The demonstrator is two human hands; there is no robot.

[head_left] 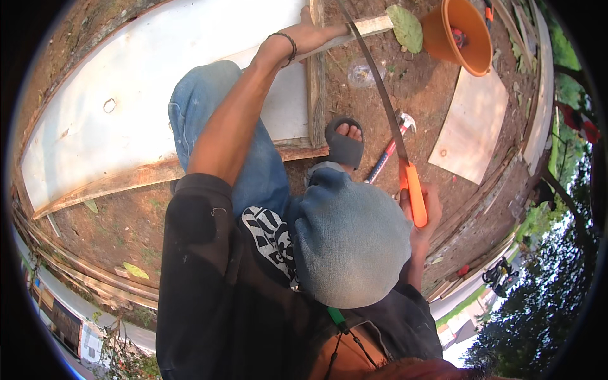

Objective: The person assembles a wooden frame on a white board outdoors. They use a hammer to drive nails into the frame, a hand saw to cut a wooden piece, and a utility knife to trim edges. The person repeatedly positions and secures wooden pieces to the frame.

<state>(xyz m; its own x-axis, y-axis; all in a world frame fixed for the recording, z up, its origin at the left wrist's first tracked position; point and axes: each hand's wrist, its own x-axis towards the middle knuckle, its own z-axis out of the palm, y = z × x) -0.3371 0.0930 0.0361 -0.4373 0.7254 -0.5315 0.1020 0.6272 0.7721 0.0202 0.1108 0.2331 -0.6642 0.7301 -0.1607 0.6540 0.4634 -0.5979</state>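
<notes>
My right hand [432,209] is closed around the orange handle of a handsaw [384,95]. Its long, narrow blade runs up and away from me, and the far part crosses a wooden strip [375,25] near its right end. Just left of the blade, my left hand [306,38] grips that strip, which lies over a framed white panel [120,82]. The strip sticks out past the panel's wooden edge [316,95]. Whether the teeth have cut into the wood I cannot tell. My bent knee is beside my left forearm, over the panel.
A claw hammer [391,147] lies on the dirt right of my sandalled foot [345,142]. Beyond are an orange bucket [443,38] with something red inside, a dry leaf [405,28], a clear plastic bag [361,73] and a thin board [472,123]. Long planks [538,95] line the right side.
</notes>
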